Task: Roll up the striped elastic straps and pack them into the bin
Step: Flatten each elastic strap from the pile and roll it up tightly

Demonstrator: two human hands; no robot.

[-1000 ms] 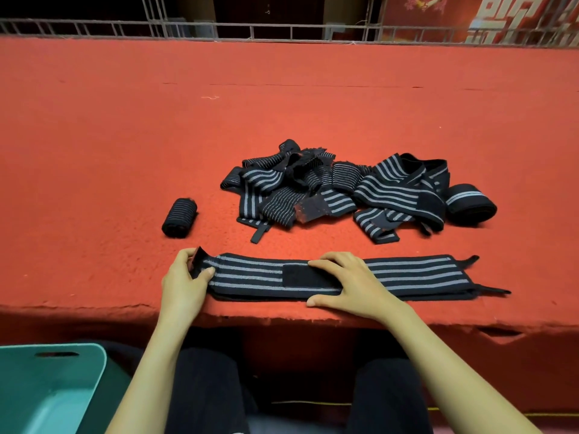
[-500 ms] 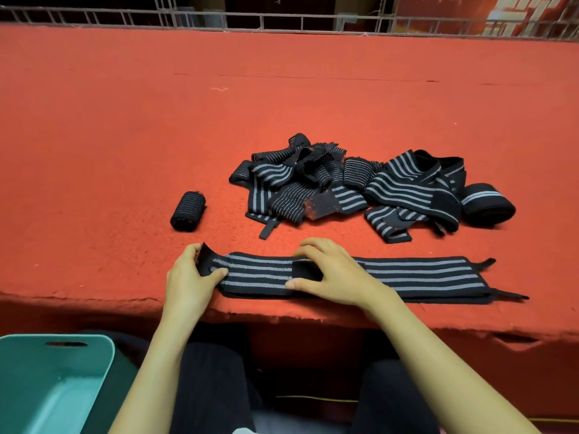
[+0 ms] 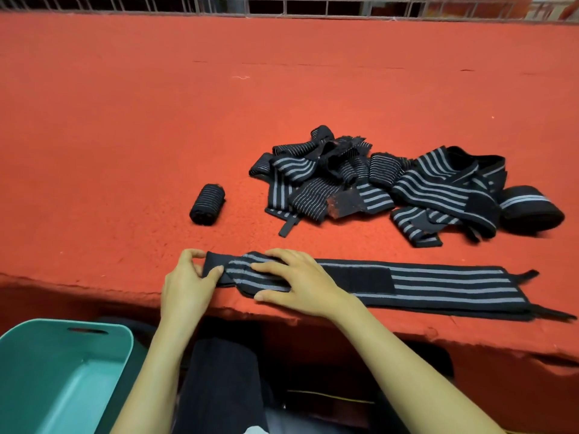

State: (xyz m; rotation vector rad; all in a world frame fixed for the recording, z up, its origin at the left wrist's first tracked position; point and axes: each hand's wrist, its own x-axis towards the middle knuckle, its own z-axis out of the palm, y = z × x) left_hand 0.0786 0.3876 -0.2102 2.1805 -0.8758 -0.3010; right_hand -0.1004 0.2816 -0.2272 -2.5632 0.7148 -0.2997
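Striped strap is lying along the near edge of the table, just above the teal bin. Left hand is pinching its end between thumb and fingers, and right hand is pressing flat-fingered just beside. I judge the first turn is calling for tightness and squared edges. Beyond, a rolled strap and a loose pile are waiting.

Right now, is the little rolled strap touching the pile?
No, the roll lies alone, with bare red table between it and the pile.
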